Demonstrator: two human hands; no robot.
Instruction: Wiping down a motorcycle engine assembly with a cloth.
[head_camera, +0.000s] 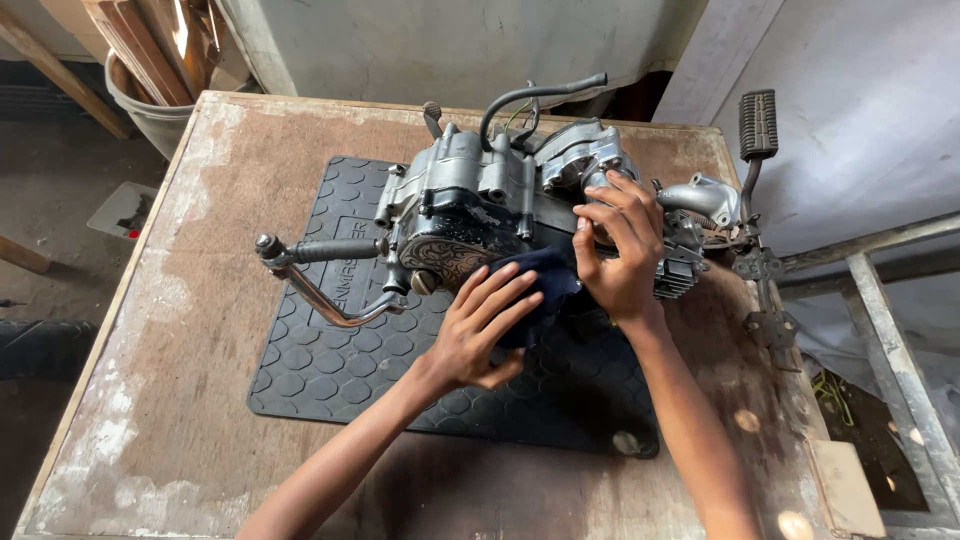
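2 hands work at 1 engine (480, 205), which lies on its side on a black rubber mat (330, 350) near the middle of a worn table (190, 330). The left hand (480, 330) lies flat, fingers spread, pressing a dark cloth (545, 280) against the engine's lower edge. The right hand (615, 245) curls over the top of the cloth and the engine casing, fingers bent on the metal; it is not closed around anything.

A chrome kick lever (320, 275) juts from the engine to the left, and a black hose (530, 95) loops above it. A ribbed pedal (757, 125) on a thin rod stands off the table's right edge.

The tabletop is brown board, scuffed and blotched pale along its left side and front. Behind it hangs a grey sheet (450, 40); a bucket (150, 105) holding wooden strips sits at the far left corner. A metal frame (890, 330) stands to the right, and the floor at left is bare concrete.
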